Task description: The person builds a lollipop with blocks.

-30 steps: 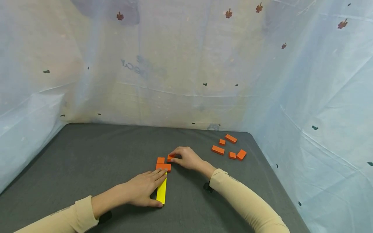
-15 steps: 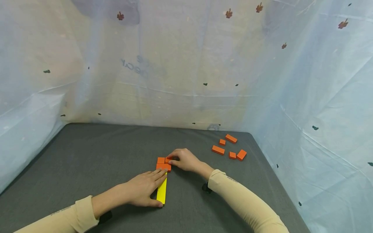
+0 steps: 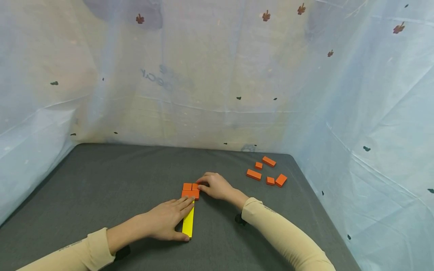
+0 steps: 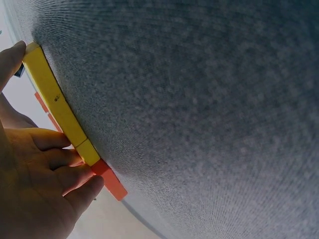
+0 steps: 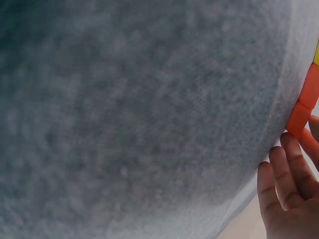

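Note:
A yellow block bar, two yellow blocks end to end in the left wrist view, lies lengthwise on the grey table. Across its far end sits an orange rectangular block. Beyond that lie two small orange blocks side by side, the left one and the right one. My left hand rests over the yellow bar with fingers extended, fingertips touching the orange rectangular block and thumb at the bar's near end. My right hand holds the right small orange block between thumb and index finger.
Several loose orange blocks lie at the table's back right, among them a long one and a small one. A pale plastic sheet hangs behind the table and along its sides.
My right hand has slid its small orange block left, closing the gap to the other small block, and its thumb has since shifted slightly right. The left hand stays in place.

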The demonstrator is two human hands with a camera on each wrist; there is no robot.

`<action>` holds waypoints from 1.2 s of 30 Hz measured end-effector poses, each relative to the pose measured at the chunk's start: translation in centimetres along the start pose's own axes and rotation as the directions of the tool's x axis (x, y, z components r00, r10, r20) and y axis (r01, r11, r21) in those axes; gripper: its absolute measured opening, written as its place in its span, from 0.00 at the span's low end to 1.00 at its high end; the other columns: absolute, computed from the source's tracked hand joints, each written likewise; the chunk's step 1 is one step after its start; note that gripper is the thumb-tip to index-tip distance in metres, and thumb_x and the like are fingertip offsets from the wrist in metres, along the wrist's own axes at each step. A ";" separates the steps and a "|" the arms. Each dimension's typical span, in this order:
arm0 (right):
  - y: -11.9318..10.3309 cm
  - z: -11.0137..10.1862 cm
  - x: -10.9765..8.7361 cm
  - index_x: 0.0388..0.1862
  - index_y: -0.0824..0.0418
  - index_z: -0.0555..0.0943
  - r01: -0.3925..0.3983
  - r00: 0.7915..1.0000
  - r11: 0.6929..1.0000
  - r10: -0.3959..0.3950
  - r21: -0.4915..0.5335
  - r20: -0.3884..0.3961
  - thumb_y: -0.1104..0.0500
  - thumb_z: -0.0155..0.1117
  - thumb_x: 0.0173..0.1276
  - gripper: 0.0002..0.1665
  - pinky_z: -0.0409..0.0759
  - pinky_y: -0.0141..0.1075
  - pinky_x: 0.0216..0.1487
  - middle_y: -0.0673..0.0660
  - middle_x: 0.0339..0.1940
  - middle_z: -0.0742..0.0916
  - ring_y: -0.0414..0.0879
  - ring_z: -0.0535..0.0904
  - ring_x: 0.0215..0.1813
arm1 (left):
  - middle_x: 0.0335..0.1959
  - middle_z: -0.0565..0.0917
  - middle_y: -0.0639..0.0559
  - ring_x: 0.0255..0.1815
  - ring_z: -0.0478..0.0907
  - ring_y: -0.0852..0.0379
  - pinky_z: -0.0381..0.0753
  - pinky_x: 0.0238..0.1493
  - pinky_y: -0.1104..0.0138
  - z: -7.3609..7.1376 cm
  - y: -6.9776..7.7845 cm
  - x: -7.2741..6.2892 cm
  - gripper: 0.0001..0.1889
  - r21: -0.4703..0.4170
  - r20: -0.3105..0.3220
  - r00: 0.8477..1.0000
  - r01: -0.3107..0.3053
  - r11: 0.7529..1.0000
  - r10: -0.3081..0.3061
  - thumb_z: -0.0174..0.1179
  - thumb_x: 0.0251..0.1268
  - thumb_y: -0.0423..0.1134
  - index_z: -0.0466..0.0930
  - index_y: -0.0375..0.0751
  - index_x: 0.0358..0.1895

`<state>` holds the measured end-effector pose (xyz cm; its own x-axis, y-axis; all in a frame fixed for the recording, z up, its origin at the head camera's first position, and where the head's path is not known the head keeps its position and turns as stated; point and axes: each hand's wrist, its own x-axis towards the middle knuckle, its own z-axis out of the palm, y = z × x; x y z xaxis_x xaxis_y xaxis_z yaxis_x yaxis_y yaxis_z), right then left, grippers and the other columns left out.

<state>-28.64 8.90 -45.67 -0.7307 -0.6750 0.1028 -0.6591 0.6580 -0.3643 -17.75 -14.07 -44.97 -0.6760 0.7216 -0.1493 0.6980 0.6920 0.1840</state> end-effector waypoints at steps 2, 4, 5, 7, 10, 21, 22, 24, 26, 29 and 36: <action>-0.1 0.0 0.0 0.59 0.55 0.88 -0.003 1.000 1.000 0.003 -0.009 0.008 0.54 0.64 0.79 0.15 0.83 0.37 0.50 0.52 0.50 0.87 0.44 0.84 0.49 | 0.84 0.57 0.43 0.83 0.56 0.44 0.64 0.77 0.47 0.0 0.0 0.0 0.54 -0.001 0.000 1.000 0.001 1.000 -0.001 0.59 0.65 0.74 0.60 0.38 0.82; -0.1 0.0 0.1 0.60 0.56 0.87 0.000 1.000 1.000 0.000 -0.012 0.012 0.54 0.63 0.80 0.16 0.82 0.36 0.49 0.53 0.49 0.87 0.43 0.83 0.47 | 0.84 0.56 0.43 0.83 0.56 0.45 0.64 0.77 0.47 0.0 -0.1 0.0 0.54 0.003 0.003 1.000 0.000 1.000 0.000 0.58 0.65 0.74 0.59 0.38 0.82; -0.2 0.0 0.1 0.60 0.56 0.87 0.001 1.000 1.000 -0.001 -0.012 0.012 0.54 0.63 0.80 0.16 0.82 0.36 0.49 0.53 0.49 0.87 0.43 0.83 0.47 | 0.84 0.56 0.44 0.83 0.56 0.45 0.64 0.77 0.47 0.0 -0.1 0.0 0.54 0.003 0.004 1.000 0.001 1.000 -0.001 0.58 0.65 0.75 0.59 0.38 0.82; -0.1 0.0 0.2 0.60 0.56 0.87 0.005 1.000 1.000 -0.004 -0.011 0.012 0.54 0.63 0.80 0.16 0.82 0.37 0.49 0.53 0.49 0.87 0.44 0.83 0.47 | 0.84 0.56 0.43 0.83 0.56 0.45 0.64 0.77 0.47 0.0 -0.1 0.0 0.54 -0.003 0.003 1.000 0.002 1.000 -0.002 0.59 0.65 0.74 0.59 0.38 0.82; 0.0 0.1 0.3 0.59 0.57 0.87 0.000 1.000 1.000 0.000 0.011 0.016 0.55 0.63 0.80 0.16 0.82 0.36 0.49 0.53 0.49 0.87 0.44 0.82 0.47 | 0.84 0.56 0.43 0.83 0.56 0.44 0.64 0.77 0.47 0.0 0.0 0.0 0.54 -0.006 0.004 1.000 0.002 1.000 -0.002 0.58 0.65 0.74 0.59 0.38 0.82; 0.5 0.4 1.1 0.59 0.58 0.88 -0.076 0.996 0.991 0.070 0.107 0.059 0.54 0.63 0.80 0.16 0.77 0.33 0.44 0.54 0.48 0.84 0.42 0.78 0.43 | 0.84 0.56 0.43 0.83 0.56 0.45 0.64 0.77 0.47 0.0 0.0 -0.1 0.54 -0.012 0.010 1.000 0.007 1.000 -0.007 0.58 0.65 0.75 0.59 0.38 0.82; 0.5 0.4 1.1 0.59 0.58 0.88 -0.075 0.996 0.991 0.069 0.108 0.061 0.54 0.63 0.80 0.16 0.77 0.33 0.44 0.54 0.48 0.84 0.43 0.78 0.43 | 0.84 0.56 0.43 0.83 0.56 0.45 0.64 0.77 0.47 0.0 0.0 -0.1 0.54 -0.014 0.009 1.000 0.008 1.000 -0.008 0.58 0.65 0.75 0.60 0.38 0.82; 0.4 0.3 1.0 0.59 0.58 0.88 -0.078 0.995 0.990 0.071 0.115 0.064 0.54 0.63 0.80 0.16 0.76 0.34 0.43 0.54 0.47 0.84 0.43 0.77 0.43 | 0.84 0.56 0.44 0.83 0.56 0.45 0.64 0.77 0.47 0.1 0.0 0.0 0.54 -0.011 0.010 1.000 0.008 1.000 -0.008 0.58 0.65 0.75 0.60 0.38 0.82; 0.3 0.3 1.0 0.59 0.57 0.88 -0.082 0.995 0.989 0.074 0.120 0.067 0.54 0.63 0.80 0.16 0.76 0.33 0.42 0.53 0.47 0.83 0.42 0.77 0.42 | 0.84 0.57 0.43 0.83 0.56 0.45 0.64 0.77 0.47 0.1 0.1 -0.1 0.54 -0.010 0.008 1.000 0.005 1.000 -0.005 0.59 0.65 0.74 0.60 0.38 0.82; 0.3 0.3 0.9 0.59 0.57 0.88 -0.086 0.994 0.988 0.078 0.129 0.071 0.54 0.63 0.80 0.16 0.75 0.33 0.41 0.53 0.46 0.83 0.42 0.76 0.41 | 0.84 0.57 0.43 0.83 0.56 0.45 0.65 0.77 0.47 0.1 0.1 -0.1 0.53 -0.008 0.005 1.000 -0.001 1.000 0.001 0.59 0.65 0.74 0.60 0.38 0.82; 0.3 0.4 1.0 0.58 0.57 0.88 -0.079 0.995 0.988 0.071 0.131 0.064 0.54 0.63 0.80 0.16 0.75 0.33 0.41 0.53 0.46 0.83 0.42 0.76 0.41 | 0.84 0.57 0.44 0.83 0.56 0.45 0.64 0.77 0.47 0.1 0.0 0.0 0.54 -0.013 0.003 1.000 0.001 1.000 -0.001 0.59 0.65 0.75 0.60 0.38 0.82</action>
<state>-29.45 8.31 -46.01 -0.7625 -0.6467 0.0176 -0.5706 0.6595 -0.4893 -17.68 -14.08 -45.04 -0.6758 0.7210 -0.1528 0.6942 0.6924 0.1967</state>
